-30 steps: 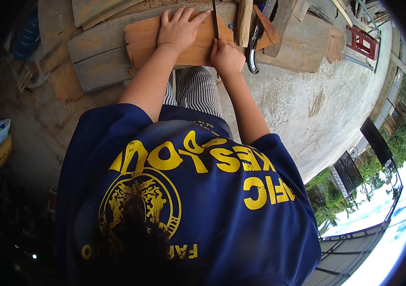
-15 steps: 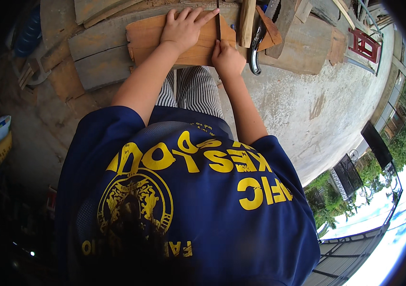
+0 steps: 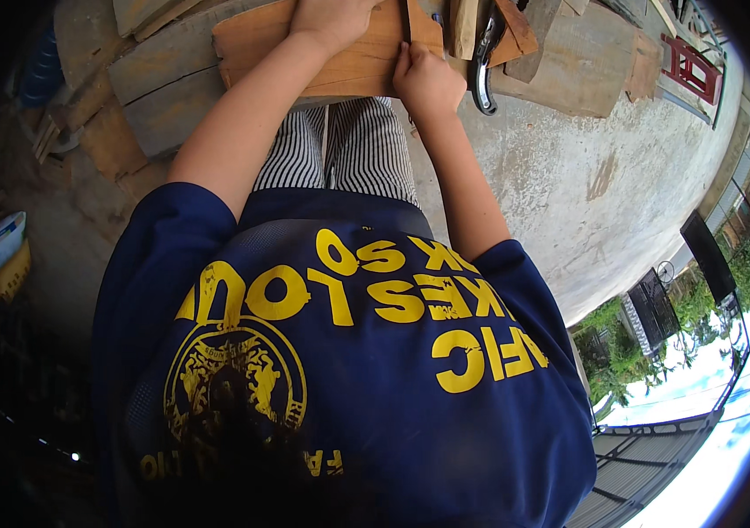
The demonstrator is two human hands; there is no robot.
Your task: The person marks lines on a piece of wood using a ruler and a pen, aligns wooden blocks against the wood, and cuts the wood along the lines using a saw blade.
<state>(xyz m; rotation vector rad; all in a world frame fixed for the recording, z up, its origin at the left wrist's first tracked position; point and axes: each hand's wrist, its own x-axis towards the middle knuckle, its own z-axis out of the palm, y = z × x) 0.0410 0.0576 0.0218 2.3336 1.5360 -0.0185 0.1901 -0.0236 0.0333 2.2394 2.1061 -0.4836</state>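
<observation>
A reddish-brown board [image 3: 256, 44] lies across the stacked wood over my knees, its right end cut at an angle. My left hand [image 3: 333, 19] rests flat on it, a finger stretching right; the other fingertips run past the top edge of the picture. A thin, dark, straight strip [image 3: 407, 19], seen nearly edge-on, crosses the board near its right end. My right hand [image 3: 430, 81] is closed at its near end, thumb up along it; whether it is a blade or a ruler I cannot tell. Right of that hand is a saw with a black and silver handle [image 3: 481, 77].
Weathered planks [image 3: 168, 114] lie under and left of the board; a wide plank [image 3: 577, 75] and offcuts [image 3: 516, 40] lie to the right. A red stool [image 3: 690, 70] stands on the concrete floor [image 3: 560, 167] at far right. A blue bottle [image 3: 40, 66] is at far left.
The view has shifted, so board and hands sit higher in the picture and the left fingertips have left it. My right hand stays closed at the strip's near end.
</observation>
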